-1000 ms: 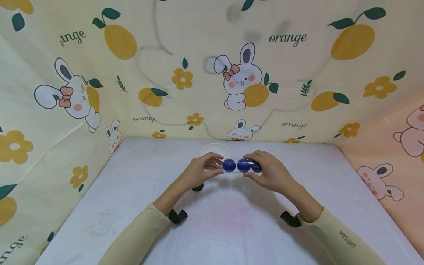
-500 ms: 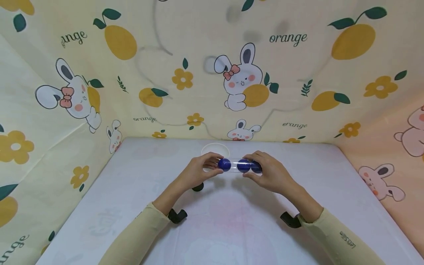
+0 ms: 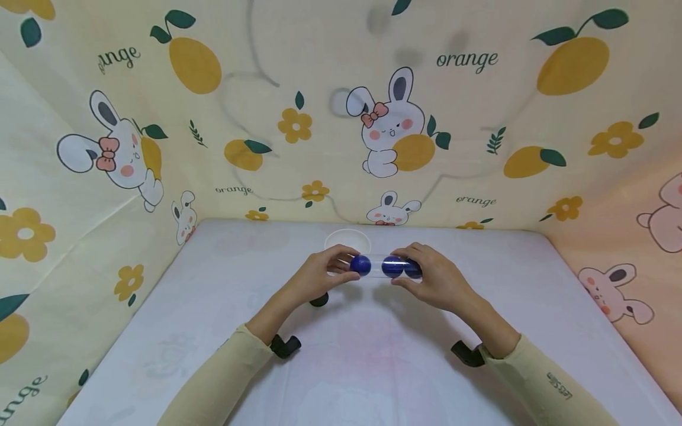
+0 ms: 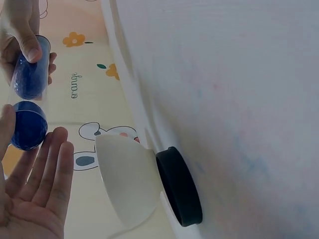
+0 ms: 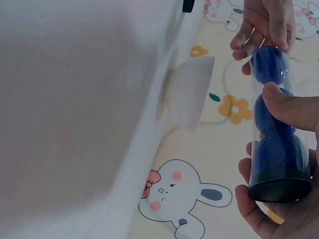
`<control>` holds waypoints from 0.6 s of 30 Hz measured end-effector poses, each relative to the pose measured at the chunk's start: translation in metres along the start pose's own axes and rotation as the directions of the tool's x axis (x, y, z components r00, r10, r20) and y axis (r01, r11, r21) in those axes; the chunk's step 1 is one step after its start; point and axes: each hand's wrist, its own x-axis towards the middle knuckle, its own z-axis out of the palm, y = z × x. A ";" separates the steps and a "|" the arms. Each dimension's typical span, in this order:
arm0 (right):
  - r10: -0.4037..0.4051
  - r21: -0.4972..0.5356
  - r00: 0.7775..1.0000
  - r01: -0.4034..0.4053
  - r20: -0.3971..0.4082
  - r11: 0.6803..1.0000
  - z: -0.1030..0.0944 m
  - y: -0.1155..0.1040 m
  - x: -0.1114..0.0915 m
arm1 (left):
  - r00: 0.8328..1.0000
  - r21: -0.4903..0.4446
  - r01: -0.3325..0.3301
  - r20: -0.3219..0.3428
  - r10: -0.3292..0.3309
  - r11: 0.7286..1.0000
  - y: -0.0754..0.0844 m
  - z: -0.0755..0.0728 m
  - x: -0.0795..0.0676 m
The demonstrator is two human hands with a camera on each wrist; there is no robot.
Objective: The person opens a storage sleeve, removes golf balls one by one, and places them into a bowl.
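A clear tube (image 3: 376, 266) is held level above the table, with three blue balls inside or at its mouth. My right hand (image 3: 434, 277) grips its right part, thumb across the side; a black cap (image 5: 280, 186) closes that end. At the left end, my left hand (image 3: 315, 275) pinches the outermost blue ball (image 3: 360, 265) between thumb and fingertips. In the left wrist view the tube's rim crosses this ball, part of which sticks out. A gap separates it from the other two balls (image 3: 392, 266), which sit together under my right fingers.
A white bowl (image 3: 347, 238) stands on the table (image 3: 362, 355) just behind my hands. Another black cap (image 4: 179, 186) lies in front of the bowl, below my left hand. Printed cloth walls (image 3: 319, 71) enclose the back and both sides.
The outermost blue ball has slid left along the tube into the left fingertips, widening its gap from the other two. Both hands and the tube have stayed nearly still.
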 end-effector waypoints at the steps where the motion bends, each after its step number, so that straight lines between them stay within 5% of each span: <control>1: 0.002 0.000 1.000 -0.002 0.001 1.000 0.000 0.000 0.000 | 1.000 0.000 0.001 0.000 -0.001 1.000 0.000 0.000 0.000; 18: 0.064 0.072 0.998 -0.065 0.019 0.995 0.000 0.005 -0.004 | 0.998 0.054 0.007 -0.065 -0.003 0.999 0.001 -0.007 0.003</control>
